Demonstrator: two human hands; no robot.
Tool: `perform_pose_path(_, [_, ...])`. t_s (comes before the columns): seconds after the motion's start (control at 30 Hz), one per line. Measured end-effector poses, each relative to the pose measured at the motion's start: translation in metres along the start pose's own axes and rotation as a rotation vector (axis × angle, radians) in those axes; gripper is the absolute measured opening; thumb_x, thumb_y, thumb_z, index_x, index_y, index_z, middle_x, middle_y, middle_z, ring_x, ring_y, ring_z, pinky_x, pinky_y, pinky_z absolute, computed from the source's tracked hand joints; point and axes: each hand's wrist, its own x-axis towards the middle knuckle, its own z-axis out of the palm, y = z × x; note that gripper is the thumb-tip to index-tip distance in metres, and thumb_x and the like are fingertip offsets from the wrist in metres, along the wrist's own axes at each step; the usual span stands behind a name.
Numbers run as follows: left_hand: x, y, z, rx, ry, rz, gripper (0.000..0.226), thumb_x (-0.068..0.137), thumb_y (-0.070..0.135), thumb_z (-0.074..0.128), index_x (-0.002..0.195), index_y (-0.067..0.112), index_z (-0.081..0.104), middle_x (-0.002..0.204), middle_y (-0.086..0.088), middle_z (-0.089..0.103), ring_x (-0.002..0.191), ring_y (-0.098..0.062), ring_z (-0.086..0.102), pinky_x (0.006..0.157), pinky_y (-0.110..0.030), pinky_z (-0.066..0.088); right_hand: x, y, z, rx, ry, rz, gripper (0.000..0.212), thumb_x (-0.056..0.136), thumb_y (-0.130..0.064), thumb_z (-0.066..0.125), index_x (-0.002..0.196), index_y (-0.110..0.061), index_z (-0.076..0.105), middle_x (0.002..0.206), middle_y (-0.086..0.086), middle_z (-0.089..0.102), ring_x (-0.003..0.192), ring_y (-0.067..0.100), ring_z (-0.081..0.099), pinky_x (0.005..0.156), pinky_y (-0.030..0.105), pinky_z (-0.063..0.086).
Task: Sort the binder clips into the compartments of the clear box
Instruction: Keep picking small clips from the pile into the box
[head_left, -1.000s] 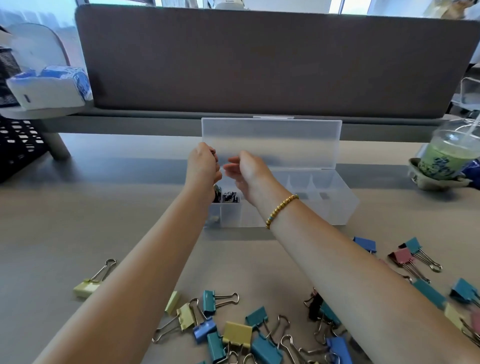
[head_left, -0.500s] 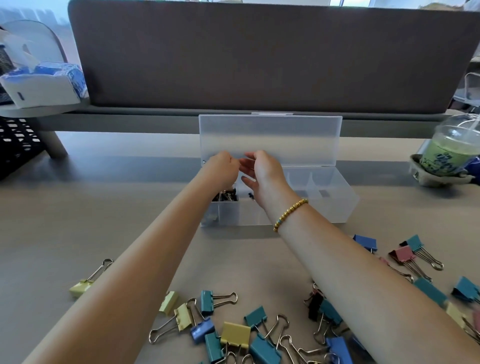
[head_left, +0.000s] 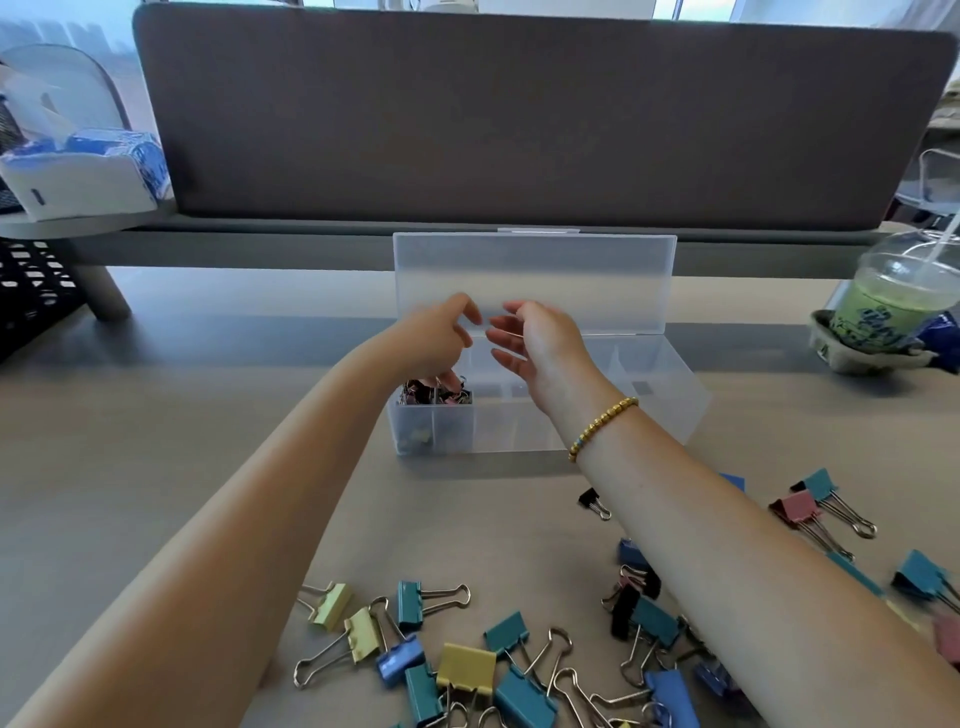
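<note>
Your left hand (head_left: 434, 340) and right hand (head_left: 540, 343) hover relaxed, holding nothing, over the box (head_left: 660, 410) mid-desk (head_left: 156, 441); clips (head_left: 467, 670) litter the near edge.

surface: beige desk (head_left: 171, 447) | centre: clear box (head_left: 654, 410), lid up | 6 o'clock: loose binder clips (head_left: 467, 670) scattered, more toward 4 o'clock | 2 o'clock: green drink cup (head_left: 888, 306) in a cardboard holder (head_left: 852, 358) | 12 o'clock: grey divider panel (head_left: 519, 114)

Head-worn, forward-down, close over desk (head_left: 156, 467)
</note>
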Motion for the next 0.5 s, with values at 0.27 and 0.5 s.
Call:
perform_pose_path(0.27, [-0.008, -0.032, -0.003, -0.319, 0.698, 0.124, 0.016, 0.093, 0.008, 0.042, 0.105, 0.012, 0.052, 0.083, -0.001, 0.057, 0.078, -0.018, 0.051, 0.071, -0.033, 0.046, 0.001, -0.002, -0.02, -0.879, -0.292, -0.289, 0.034, 0.087, 0.009, 0.03, 0.084, -0.007, 0.06, 0.082, 0.007, 0.062, 0.076, 0.021, 0.061, 0.064, 0.022, 0.051])
perform_pose_path(0.5, [0.015, -0.05, 0.01, -0.483, 0.387, -0.185, 0.05, 0.099, 0.04, 0.03, 0.131, 0.004, 0.045, 0.133, -0.008, 0.05, 0.121, -0.027, 0.048, 0.102, -0.037, 0.036, -0.022, -0.018, -0.01, -1.679, -0.691, -0.267, 0.04, 0.101, -0.033, 0.025, 0.093, -0.011, 0.057, 0.096, 0.002, 0.055, 0.102, 0.024, 0.047, 0.105, 0.042, 0.029])
